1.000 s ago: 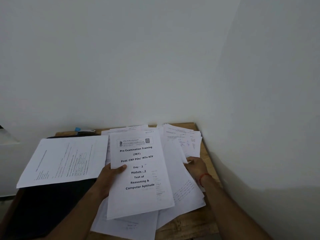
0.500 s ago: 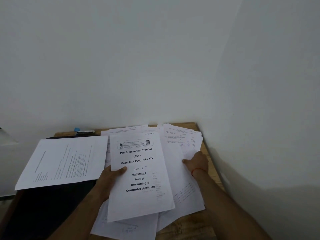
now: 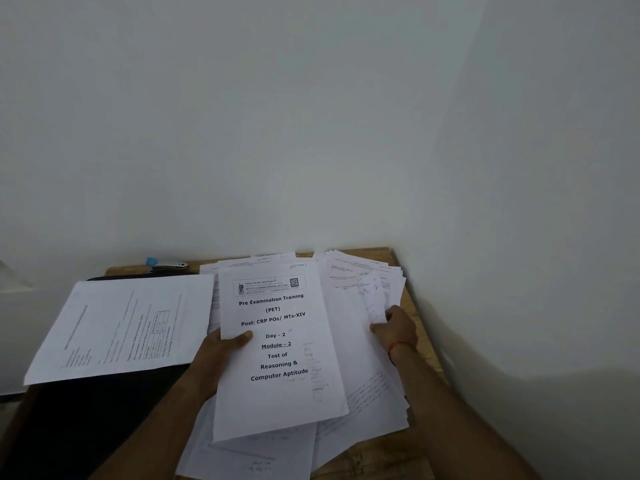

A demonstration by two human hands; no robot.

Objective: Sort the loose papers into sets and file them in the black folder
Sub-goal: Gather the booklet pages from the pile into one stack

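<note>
My left hand (image 3: 221, 355) grips a printed cover sheet (image 3: 277, 355) titled "Pre Examination Training", thumb on top of its left edge, holding it above the pile. A spread of loose papers (image 3: 360, 386) covers the wooden table under and to the right of it. My right hand (image 3: 394, 329) pinches the lower edge of a sheet (image 3: 370, 296) in the fanned stack at the far right. The black folder (image 3: 86, 417) lies at the left, with a printed sheet (image 3: 121, 327) resting sideways on its upper part.
A stapler with a blue end (image 3: 166, 265) lies at the table's back edge behind the folder. White walls close the table in at the back and the right. The wooden table (image 3: 426, 344) shows along its right edge.
My right hand has moved up and away along the right-hand stack and now pinches a sheet there. The left hand keeps the cover sheet almost still.
</note>
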